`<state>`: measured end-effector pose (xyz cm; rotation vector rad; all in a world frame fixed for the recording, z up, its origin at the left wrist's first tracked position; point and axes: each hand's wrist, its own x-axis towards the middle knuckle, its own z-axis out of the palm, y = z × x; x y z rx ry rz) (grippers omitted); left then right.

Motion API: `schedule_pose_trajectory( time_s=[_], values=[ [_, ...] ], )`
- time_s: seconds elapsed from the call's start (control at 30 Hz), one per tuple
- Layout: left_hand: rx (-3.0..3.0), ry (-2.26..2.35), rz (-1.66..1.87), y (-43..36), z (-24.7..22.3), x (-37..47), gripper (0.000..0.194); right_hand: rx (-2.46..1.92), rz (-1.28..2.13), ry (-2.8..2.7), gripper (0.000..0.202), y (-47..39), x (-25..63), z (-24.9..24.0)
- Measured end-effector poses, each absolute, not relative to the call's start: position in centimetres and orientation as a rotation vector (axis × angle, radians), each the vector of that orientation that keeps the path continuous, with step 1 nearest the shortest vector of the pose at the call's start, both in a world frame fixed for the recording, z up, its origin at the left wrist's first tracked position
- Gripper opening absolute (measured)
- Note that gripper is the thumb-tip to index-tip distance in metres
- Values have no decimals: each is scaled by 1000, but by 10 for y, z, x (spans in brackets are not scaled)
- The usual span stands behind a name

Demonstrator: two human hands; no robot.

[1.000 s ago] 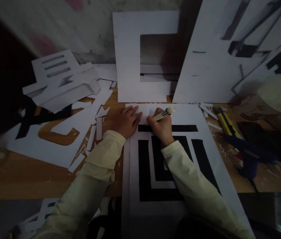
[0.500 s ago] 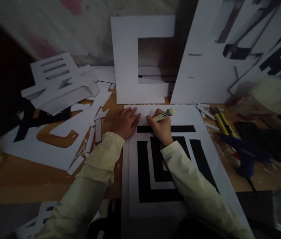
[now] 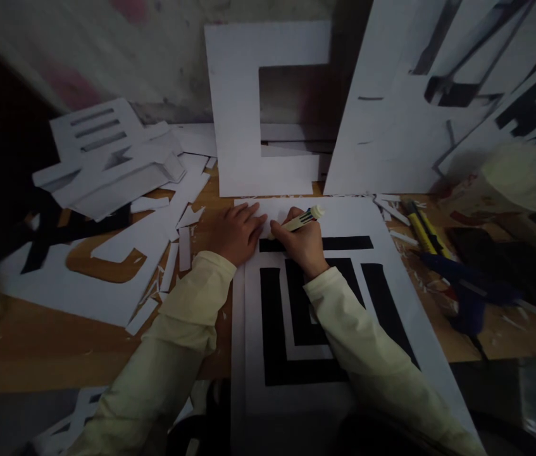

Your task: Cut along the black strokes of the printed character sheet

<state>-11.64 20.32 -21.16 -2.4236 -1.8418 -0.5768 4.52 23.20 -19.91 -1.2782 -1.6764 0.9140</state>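
One pen (image 3: 302,219), gripped in right hand (image 3: 300,240), above board (image 3: 343,218); one left hand (image 3: 236,234), flat on board's left edge.

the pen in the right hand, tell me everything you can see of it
The multicolour pen has a thick cream barrel, plastic by its look, with dark slider slots near the top and a pale knob at the end. The right hand grips its lower part, so its tip is hidden. It slants over the white board, knob end up and to the right, beside the black bar.
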Motion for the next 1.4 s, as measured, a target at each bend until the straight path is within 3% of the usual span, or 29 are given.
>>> schedule_pose_trajectory(
  time_s=[1.4],
  values=[
    [-2414, -1850, -550, 204, -212, -116, 31, -1291, 833, -1703, 30, 237, 55, -198]
  ],
)
